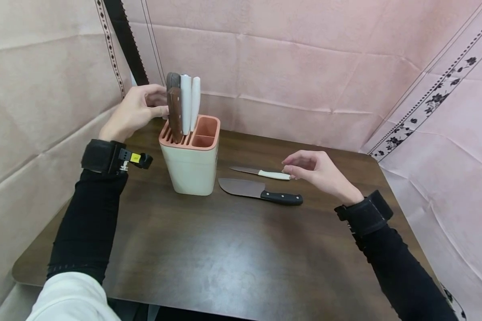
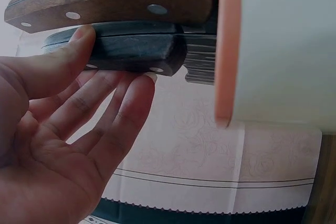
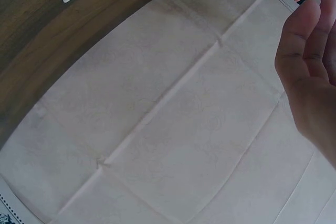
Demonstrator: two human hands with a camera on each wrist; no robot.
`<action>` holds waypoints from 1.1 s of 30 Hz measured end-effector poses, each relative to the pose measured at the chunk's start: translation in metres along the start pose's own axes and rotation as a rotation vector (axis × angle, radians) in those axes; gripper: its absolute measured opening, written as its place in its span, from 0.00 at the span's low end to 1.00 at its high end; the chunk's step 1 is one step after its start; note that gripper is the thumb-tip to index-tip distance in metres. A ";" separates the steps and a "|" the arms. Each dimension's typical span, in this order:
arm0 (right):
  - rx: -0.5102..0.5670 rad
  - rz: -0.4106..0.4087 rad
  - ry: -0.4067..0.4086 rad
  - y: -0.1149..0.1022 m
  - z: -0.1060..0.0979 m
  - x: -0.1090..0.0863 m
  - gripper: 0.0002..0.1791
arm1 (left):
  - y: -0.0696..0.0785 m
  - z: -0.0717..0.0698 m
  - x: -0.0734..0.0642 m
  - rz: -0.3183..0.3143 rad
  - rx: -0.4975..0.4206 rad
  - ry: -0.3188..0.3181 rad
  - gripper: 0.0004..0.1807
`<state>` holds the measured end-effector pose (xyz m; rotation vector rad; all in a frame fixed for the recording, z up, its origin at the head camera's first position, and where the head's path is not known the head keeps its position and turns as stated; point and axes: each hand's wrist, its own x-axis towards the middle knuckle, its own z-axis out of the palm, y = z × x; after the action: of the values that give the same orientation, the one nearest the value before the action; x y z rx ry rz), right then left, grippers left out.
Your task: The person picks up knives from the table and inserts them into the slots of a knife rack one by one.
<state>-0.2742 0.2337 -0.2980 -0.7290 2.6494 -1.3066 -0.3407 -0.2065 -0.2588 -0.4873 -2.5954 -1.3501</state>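
Note:
In the head view, a pale green knife block (image 1: pixel 189 171) with a pink slotted top stands at the left of the table. My left hand (image 1: pixel 134 111) is at its far left side. The left wrist view has the thumb and fingers of this hand pinching a dark-handled knife (image 2: pixel 136 51), whose blade runs into the block. Right beside it is a wooden-handled knife (image 2: pixel 115 3). Over the table, my right hand (image 1: pixel 311 168) hangs loosely curled, holding nothing. Its fingertips overlap the handle end of a small white-handled knife (image 1: pixel 274 175).
A broad-bladed knife with a black handle (image 1: pixel 282 198) lies in front of the small knife, blade toward the block. Two white handles (image 1: pixel 195 102) stick up from the block's slots. Cloth (image 1: pixel 285 67) hangs behind the brown table (image 1: pixel 209 249).

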 end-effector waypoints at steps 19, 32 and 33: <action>0.027 -0.068 -0.022 0.001 0.012 -0.013 0.11 | -0.004 0.000 -0.027 0.000 0.058 -0.034 0.24; 0.014 -0.053 -0.024 0.001 0.021 -0.026 0.11 | -0.007 0.000 -0.042 -0.002 0.064 -0.052 0.24; 0.010 -0.058 -0.024 0.000 0.021 -0.026 0.11 | -0.005 0.000 -0.041 0.001 0.061 -0.056 0.24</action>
<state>-0.2450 0.2309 -0.3141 -0.8208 2.6203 -1.3158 -0.3040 -0.2175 -0.2752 -0.5232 -2.6715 -1.2709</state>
